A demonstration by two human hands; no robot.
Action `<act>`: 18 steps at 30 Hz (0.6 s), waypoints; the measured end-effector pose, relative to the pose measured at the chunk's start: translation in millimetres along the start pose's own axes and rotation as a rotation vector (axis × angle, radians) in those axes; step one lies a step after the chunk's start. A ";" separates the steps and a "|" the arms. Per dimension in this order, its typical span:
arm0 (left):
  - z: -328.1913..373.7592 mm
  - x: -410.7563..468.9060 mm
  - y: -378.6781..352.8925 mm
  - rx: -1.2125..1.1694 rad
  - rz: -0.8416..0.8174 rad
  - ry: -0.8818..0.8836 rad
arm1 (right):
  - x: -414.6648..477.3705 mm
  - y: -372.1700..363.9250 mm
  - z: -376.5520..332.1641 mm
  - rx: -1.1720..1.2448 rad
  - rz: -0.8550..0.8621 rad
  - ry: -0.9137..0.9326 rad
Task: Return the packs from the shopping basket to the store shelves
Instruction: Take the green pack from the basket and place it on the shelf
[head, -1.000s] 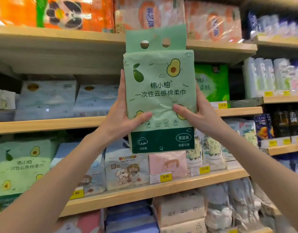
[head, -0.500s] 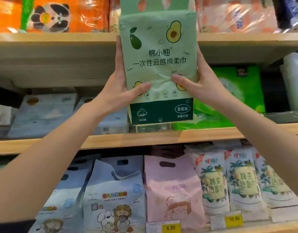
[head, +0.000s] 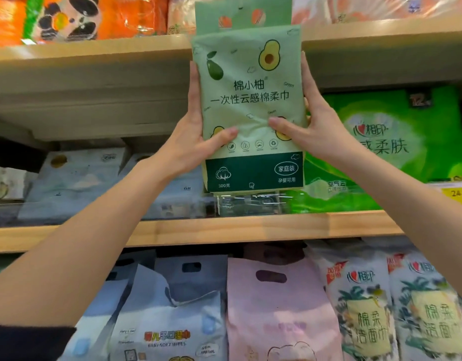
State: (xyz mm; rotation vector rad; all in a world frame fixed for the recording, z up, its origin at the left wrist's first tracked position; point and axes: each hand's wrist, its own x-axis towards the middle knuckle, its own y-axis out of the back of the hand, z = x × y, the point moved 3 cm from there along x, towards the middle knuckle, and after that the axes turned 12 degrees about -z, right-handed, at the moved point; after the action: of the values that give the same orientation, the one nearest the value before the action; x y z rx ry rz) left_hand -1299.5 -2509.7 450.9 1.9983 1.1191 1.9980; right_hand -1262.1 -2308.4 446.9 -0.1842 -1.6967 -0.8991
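A pale green pack [head: 250, 74] printed with avocados and a dark green band at its foot is held upright in front of the shelves. My left hand [head: 196, 136] grips its left edge and my right hand [head: 313, 126] grips its right edge, thumbs pressed on the front. The pack's bottom hangs just above the middle wooden shelf [head: 224, 227], in the gap between pale blue packs [head: 76, 178] and a bright green pack [head: 396, 142]. Its handle flap overlaps the upper shelf's edge. The shopping basket is out of sight.
The upper shelf [head: 94, 50] carries orange panda-print packs [head: 68, 19]. Below the middle shelf stand blue baby-wipe packs [head: 167, 321], a pink pack [head: 274, 313] and palm-print packs [head: 368, 313]. A yellow price tag [head: 459, 192] sits at the right edge.
The view has closed in on the shelves. Both hands stay on the green pack, which now sits slightly lower against the upper shelf, in front of the middle-shelf gap.
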 end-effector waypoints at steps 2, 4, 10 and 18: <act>-0.1 1.8 -0.9 0.018 -0.017 -0.002 | 0.7 -1.8 1.8 0.003 -0.004 -0.012; -3.9 3.1 -2.7 0.030 -0.041 -0.009 | 1.3 -5.7 3.9 -0.004 -0.006 -0.020; -31.5 -0.2 -23.9 0.021 -0.184 0.042 | -0.9 -24.6 24.2 -0.018 -0.097 -0.110; -56.2 -2.6 -43.3 -0.019 -0.302 0.228 | 3.0 -35.2 46.8 -0.047 -0.235 -0.217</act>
State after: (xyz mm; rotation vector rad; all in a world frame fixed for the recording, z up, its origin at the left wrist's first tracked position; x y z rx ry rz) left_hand -1367.7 -2503.1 432.4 1.5099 1.3469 2.0970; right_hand -1318.2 -2303.7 430.6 -0.1189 -1.9272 -1.1264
